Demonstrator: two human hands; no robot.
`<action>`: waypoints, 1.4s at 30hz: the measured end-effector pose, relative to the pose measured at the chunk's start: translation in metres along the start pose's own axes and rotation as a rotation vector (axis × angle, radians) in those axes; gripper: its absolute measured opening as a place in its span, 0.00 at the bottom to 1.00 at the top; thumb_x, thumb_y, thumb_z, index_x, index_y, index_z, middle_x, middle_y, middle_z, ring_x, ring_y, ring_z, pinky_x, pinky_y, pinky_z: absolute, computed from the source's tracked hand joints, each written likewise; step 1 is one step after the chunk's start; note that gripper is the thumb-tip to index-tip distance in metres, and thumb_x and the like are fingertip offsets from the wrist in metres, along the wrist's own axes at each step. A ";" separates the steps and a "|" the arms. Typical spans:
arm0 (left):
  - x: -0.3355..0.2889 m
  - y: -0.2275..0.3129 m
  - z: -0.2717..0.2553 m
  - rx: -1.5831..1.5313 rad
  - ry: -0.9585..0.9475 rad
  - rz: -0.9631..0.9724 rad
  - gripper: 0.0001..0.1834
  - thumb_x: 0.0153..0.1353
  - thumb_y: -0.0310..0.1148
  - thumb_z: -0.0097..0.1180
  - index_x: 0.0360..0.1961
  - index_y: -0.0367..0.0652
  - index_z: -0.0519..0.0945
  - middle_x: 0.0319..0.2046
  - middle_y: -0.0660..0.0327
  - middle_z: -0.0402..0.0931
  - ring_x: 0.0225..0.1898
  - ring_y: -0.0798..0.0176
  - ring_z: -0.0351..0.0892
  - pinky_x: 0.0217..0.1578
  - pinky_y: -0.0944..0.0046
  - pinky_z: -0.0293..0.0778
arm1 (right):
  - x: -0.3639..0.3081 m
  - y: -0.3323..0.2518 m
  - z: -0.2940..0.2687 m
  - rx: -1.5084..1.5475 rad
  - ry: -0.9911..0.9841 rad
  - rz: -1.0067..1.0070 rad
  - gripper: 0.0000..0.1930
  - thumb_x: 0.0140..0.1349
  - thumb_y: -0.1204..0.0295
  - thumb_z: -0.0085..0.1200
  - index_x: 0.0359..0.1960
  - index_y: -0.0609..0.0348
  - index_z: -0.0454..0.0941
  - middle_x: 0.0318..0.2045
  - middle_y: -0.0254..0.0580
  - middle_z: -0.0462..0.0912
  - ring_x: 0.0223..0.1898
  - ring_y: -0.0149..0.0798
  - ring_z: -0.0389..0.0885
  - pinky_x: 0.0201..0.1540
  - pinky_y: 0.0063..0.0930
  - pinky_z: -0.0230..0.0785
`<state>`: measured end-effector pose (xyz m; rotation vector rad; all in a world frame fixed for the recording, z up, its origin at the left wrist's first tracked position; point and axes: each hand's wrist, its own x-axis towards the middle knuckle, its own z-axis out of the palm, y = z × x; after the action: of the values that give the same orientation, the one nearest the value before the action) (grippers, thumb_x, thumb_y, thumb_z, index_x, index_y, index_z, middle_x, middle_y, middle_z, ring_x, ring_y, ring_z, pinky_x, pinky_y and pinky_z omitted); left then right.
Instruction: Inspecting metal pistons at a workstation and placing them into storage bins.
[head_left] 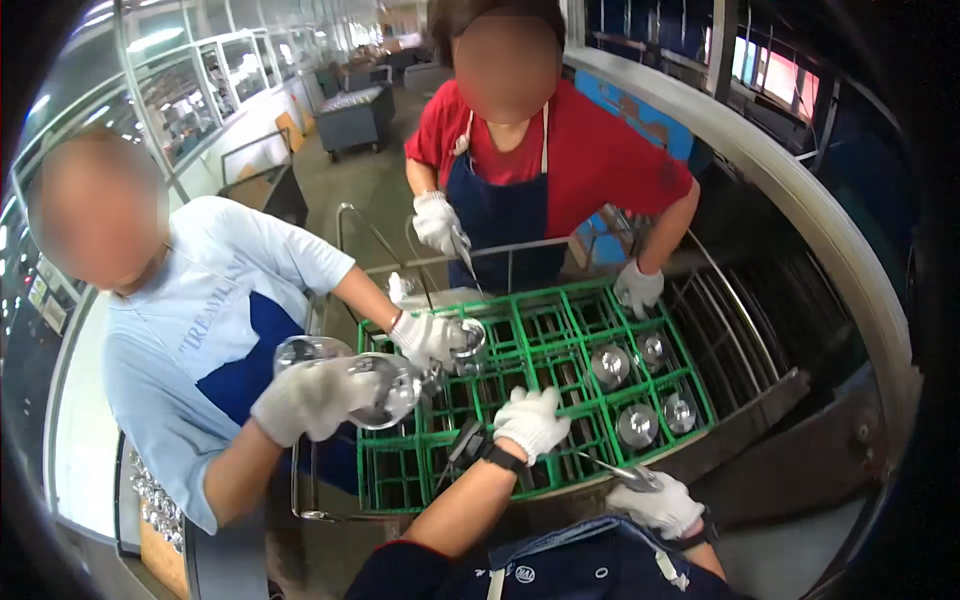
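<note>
My left hand [533,420], in a white glove with a black band at the wrist, is over the middle of a green divided rack [537,359]. Its fingers curl down onto a divider. At the rack's near edge, my right hand [662,505], also gloved, is closed around a pointed silver metal tool [640,480], whose thin tip reaches left over the rim. Clear round glasses stand in the compartments on the right, among them a near one [637,426] and a farther one [610,366]. A dark grey object [463,446] lies beside my left wrist.
At left, a person in light blue [230,270] holds clear glasses [386,390] over the rack with gloved hands. Opposite, a person in red [585,150] holds a pointed metal tool [462,243] and touches the rack's far edge. Metal rails [745,310] run along the right.
</note>
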<state>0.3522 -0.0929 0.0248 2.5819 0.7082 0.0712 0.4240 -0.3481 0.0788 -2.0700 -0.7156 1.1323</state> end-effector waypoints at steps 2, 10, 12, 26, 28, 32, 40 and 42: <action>0.002 -0.003 0.004 0.027 -0.016 -0.020 0.26 0.58 0.51 0.54 0.53 0.47 0.76 0.47 0.48 0.79 0.52 0.43 0.75 0.49 0.45 0.75 | -0.010 0.019 -0.028 0.090 0.115 0.075 0.16 0.54 0.65 0.66 0.42 0.58 0.80 0.21 0.34 0.79 0.17 0.29 0.75 0.23 0.24 0.69; 0.021 0.048 0.001 0.011 -0.371 -0.006 0.31 0.63 0.48 0.50 0.62 0.41 0.66 0.45 0.43 0.81 0.46 0.44 0.82 0.46 0.49 0.77 | -0.054 0.125 -0.096 0.510 -0.167 0.165 0.07 0.63 0.69 0.59 0.29 0.55 0.78 0.29 0.37 0.81 0.24 0.28 0.78 0.28 0.26 0.70; 0.037 0.074 0.017 0.095 -0.350 0.138 0.29 0.62 0.47 0.51 0.58 0.39 0.69 0.39 0.44 0.82 0.40 0.44 0.84 0.39 0.50 0.80 | -0.059 0.121 -0.108 0.088 0.101 0.095 0.06 0.58 0.68 0.60 0.33 0.54 0.79 0.26 0.38 0.79 0.22 0.29 0.77 0.27 0.26 0.71; 0.164 0.146 0.183 0.249 -0.759 0.276 0.23 0.51 0.43 0.60 0.48 0.47 0.84 0.42 0.48 0.83 0.44 0.50 0.84 0.39 0.48 0.80 | -0.061 0.195 -0.112 0.444 0.353 0.228 0.04 0.57 0.68 0.59 0.30 0.53 0.82 0.18 0.29 0.74 0.20 0.26 0.72 0.25 0.25 0.64; 0.170 0.131 0.170 0.230 -0.805 0.332 0.25 0.52 0.46 0.58 0.49 0.44 0.83 0.40 0.49 0.84 0.38 0.48 0.85 0.38 0.51 0.79 | -0.063 0.210 -0.112 0.337 0.309 0.172 0.04 0.58 0.68 0.58 0.29 0.52 0.82 0.20 0.30 0.75 0.22 0.28 0.74 0.26 0.27 0.65; 0.196 0.084 0.237 0.502 -0.944 0.503 0.25 0.50 0.45 0.63 0.48 0.43 0.83 0.45 0.50 0.81 0.41 0.52 0.83 0.38 0.49 0.78 | -0.052 0.249 -0.114 0.246 0.232 0.182 0.04 0.59 0.67 0.56 0.27 0.49 0.78 0.27 0.34 0.76 0.28 0.34 0.78 0.31 0.29 0.69; 0.156 0.082 0.254 -0.477 -0.443 -0.227 0.21 0.56 0.45 0.58 0.44 0.41 0.83 0.40 0.49 0.83 0.42 0.55 0.84 0.43 0.57 0.78 | -0.066 0.209 -0.137 -0.479 0.090 -0.323 0.20 0.37 0.62 0.65 0.38 0.37 0.83 0.32 0.31 0.83 0.36 0.41 0.82 0.36 0.37 0.74; 0.143 0.131 0.185 -0.225 -0.546 -0.051 0.19 0.59 0.43 0.57 0.45 0.42 0.82 0.37 0.50 0.83 0.42 0.54 0.84 0.43 0.59 0.78 | -0.079 0.159 -0.134 0.323 0.118 0.213 0.03 0.60 0.72 0.58 0.29 0.52 0.78 0.25 0.31 0.75 0.28 0.28 0.77 0.32 0.26 0.70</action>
<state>0.5687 -0.1997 -0.0924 2.2135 0.5198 -0.5199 0.5261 -0.5434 0.0515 -1.9454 -0.2392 1.1449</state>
